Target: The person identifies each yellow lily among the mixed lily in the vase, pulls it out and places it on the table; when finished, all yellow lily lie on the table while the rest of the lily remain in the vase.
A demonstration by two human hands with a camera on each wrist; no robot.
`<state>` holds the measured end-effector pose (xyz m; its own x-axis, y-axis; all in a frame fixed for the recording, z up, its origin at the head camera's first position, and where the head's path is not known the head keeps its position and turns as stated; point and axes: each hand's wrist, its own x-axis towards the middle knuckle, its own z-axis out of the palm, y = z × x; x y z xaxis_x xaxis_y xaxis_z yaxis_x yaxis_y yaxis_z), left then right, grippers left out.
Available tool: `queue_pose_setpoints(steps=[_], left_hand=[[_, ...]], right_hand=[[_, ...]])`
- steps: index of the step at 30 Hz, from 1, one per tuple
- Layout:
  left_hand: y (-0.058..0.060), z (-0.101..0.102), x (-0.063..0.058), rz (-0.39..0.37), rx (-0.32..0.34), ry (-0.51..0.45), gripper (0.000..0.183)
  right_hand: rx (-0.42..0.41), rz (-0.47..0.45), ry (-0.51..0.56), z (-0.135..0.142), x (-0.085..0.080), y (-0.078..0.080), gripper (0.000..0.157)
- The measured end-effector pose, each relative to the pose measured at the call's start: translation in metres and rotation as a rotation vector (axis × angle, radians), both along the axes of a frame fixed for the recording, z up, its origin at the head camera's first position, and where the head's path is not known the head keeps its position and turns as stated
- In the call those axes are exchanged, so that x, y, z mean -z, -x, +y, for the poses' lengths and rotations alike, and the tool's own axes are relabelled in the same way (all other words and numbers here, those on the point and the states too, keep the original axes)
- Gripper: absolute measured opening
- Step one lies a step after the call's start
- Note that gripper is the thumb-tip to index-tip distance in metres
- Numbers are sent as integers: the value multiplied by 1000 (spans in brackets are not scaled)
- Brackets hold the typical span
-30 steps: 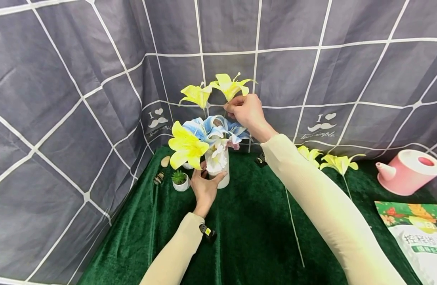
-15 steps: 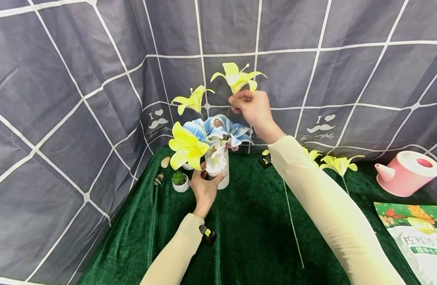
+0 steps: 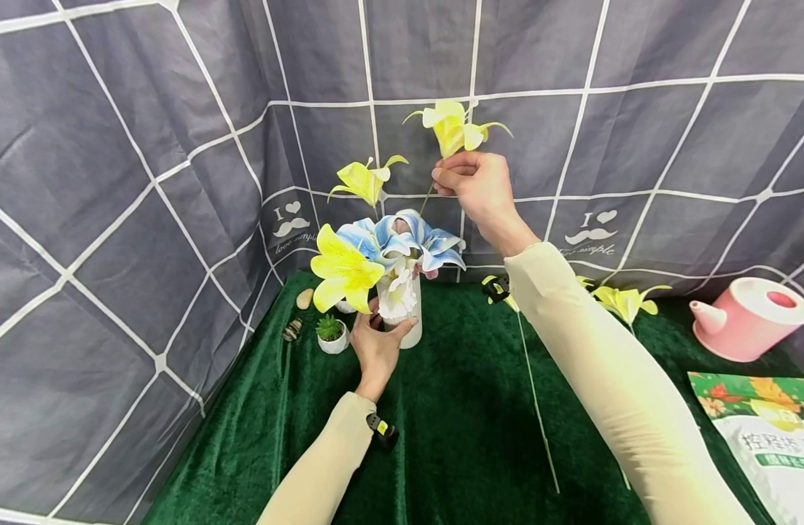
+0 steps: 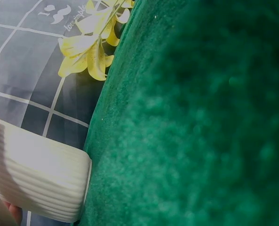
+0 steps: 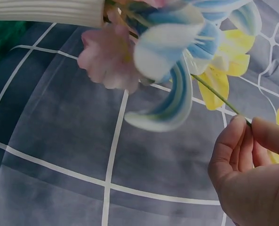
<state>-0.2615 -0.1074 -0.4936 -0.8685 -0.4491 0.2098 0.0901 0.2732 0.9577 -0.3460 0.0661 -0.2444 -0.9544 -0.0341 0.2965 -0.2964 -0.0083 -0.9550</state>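
In the head view a white ribbed vase stands upright on green cloth, and my left hand grips its lower part, thumb and fingers on either side. Blue lilies, a white flower and a large yellow lily crowd its mouth. Another yellow lily rises behind them. Above the bunch, my right hand pinches a yellow lily just under its bloom. The right wrist view shows its thin green stem between thumb and fingertips, its lower end hidden among the blue petals.
Left of the vase are a small potted succulent, a striped stone and a pale stone. More yellow lilies lie to the right, near a pink watering can and a printed bag.
My right hand has moved up and to the right with the yellow lily, showing more stem above the bunch. The yellow lily beside it has swayed. My left hand has stayed on the vase.
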Motion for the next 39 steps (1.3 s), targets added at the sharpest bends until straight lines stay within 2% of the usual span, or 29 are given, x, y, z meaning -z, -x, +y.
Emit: queue_pose_setpoints(steps=[9, 14, 26, 32, 39], left_hand=[[-1, -1, 0, 47, 23, -14, 72], [-1, -1, 1, 43, 18, -8, 73], [-1, -1, 2, 50, 22, -10, 77], [-2, 0, 1, 61, 29, -36, 78], [-2, 0, 2, 60, 22, -41, 70]], right_hand=[[45, 51, 89, 12, -2, 1, 5], [51, 78, 132, 16, 0, 2, 7], [60, 73, 132, 13, 1, 11, 9], [74, 78, 208, 24, -1, 11, 10], [98, 95, 265, 35, -3, 11, 12]])
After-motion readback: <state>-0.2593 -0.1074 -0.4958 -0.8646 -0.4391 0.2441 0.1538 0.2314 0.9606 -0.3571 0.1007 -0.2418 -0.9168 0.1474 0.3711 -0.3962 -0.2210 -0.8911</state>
